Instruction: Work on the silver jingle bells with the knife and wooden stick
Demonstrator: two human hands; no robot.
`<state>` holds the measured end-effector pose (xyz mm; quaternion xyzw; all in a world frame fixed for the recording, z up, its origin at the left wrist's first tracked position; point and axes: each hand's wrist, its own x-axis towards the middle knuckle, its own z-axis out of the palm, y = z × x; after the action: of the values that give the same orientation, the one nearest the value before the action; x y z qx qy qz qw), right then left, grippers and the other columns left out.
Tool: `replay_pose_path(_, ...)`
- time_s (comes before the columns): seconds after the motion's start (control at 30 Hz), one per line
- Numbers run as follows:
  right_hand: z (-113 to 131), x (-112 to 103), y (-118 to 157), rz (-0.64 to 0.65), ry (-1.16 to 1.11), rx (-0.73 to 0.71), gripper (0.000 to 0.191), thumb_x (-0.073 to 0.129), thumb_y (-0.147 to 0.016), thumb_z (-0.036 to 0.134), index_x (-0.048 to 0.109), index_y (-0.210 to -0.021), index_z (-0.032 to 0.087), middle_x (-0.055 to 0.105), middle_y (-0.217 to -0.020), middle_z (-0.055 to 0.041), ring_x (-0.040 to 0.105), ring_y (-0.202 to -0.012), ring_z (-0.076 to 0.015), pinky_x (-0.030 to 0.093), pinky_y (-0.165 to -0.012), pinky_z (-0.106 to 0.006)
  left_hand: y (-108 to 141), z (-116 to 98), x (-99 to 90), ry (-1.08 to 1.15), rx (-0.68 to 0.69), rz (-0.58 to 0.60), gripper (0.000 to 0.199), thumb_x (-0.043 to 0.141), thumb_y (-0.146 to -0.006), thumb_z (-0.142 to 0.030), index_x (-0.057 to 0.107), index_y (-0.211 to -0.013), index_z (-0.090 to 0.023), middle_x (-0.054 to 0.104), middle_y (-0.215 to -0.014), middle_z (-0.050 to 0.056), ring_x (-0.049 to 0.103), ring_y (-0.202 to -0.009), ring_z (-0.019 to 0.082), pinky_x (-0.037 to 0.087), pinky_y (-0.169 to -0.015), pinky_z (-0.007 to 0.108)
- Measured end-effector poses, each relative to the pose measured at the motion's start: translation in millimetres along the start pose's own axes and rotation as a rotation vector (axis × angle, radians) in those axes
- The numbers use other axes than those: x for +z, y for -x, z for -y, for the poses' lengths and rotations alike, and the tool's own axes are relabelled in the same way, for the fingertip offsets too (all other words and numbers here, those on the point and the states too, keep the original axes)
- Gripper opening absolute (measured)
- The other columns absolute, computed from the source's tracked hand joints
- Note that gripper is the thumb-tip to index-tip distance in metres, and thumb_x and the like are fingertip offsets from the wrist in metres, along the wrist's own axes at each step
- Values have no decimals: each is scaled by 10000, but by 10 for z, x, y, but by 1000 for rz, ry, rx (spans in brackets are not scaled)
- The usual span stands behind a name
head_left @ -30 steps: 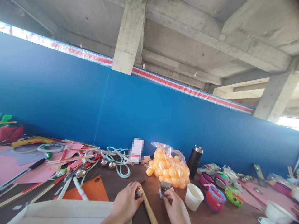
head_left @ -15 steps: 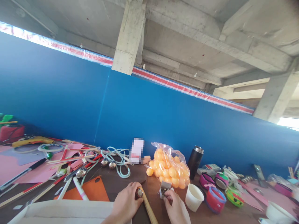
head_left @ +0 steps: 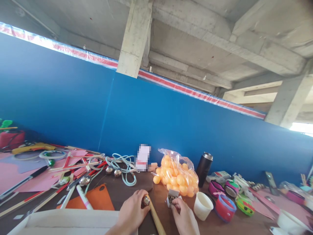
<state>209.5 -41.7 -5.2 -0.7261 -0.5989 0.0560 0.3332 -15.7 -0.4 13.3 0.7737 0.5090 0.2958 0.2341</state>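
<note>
My left hand [head_left: 134, 209] is closed around a shiny silver bell [head_left: 146, 201], which shows between thumb and fingers. A pale wooden stick [head_left: 156, 217] runs beside that hand toward the front edge; whether the fingers also grip it, I cannot tell. With fingers pinched together, my right hand [head_left: 185, 215] is at the mouth of a small open cardboard box [head_left: 169, 201]. Small dark metal pieces [head_left: 172, 197] show inside. What the right fingertips pinch is hidden.
Behind the box sits a clear bag of orange balls [head_left: 179, 178]. A white cup [head_left: 203, 206] and a black bottle [head_left: 204, 169] stand to the right. Sticks, cords and an orange sheet [head_left: 97, 199] lie left. A blue partition [head_left: 156, 117] rises behind.
</note>
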Motion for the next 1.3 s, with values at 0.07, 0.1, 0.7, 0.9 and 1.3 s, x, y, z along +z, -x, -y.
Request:
replay_pose_path(0.07,16,-16,1,-29,-21,-18,135,447,-790,243,575,-833,247,684,-865,-7,638,-837,-179,447,-719,-239,-2,-3,-3,47,6,-30,255,506,-694,-235,561,-939,-277,606,-984,-23,579,-875,133,391,-764,215)
replay_pose_path(0.1,29,-26,5,-52,-37,-33,142,442,-800,249,576,-845,242,684,-873,-15,637,-842,-182,450,-728,-244,-6,-3,-4,77,11,-53,269,500,-698,-232,560,-957,-271,603,-998,-17,577,-887,136,396,-783,223)
replay_pose_path(0.7,594,5,291,50,-162,-286,136,473,-846,271,571,-933,232,623,-896,-14,601,-763,-147,435,-680,-198,-24,-45,6,458,84,-116,377,547,-700,-277,553,-1072,-216,628,-1064,42,596,-919,167,460,-837,278)
replay_pose_path(0.9,531,49,320,208,65,-175,141,602,-731,316,612,-864,271,629,-821,23,613,-734,-161,406,-637,-205,-37,8,-13,581,42,-97,396,551,-720,-362,532,-1081,-202,657,-980,27,615,-866,160,462,-810,261)
replay_pose_path(1.3,412,-5,188,-71,165,-66,182,414,-855,276,592,-896,279,624,-932,9,613,-810,-147,396,-637,-210,-82,73,40,587,-32,-135,414,553,-710,-397,530,-1069,-192,655,-959,34,617,-825,163,464,-801,283)
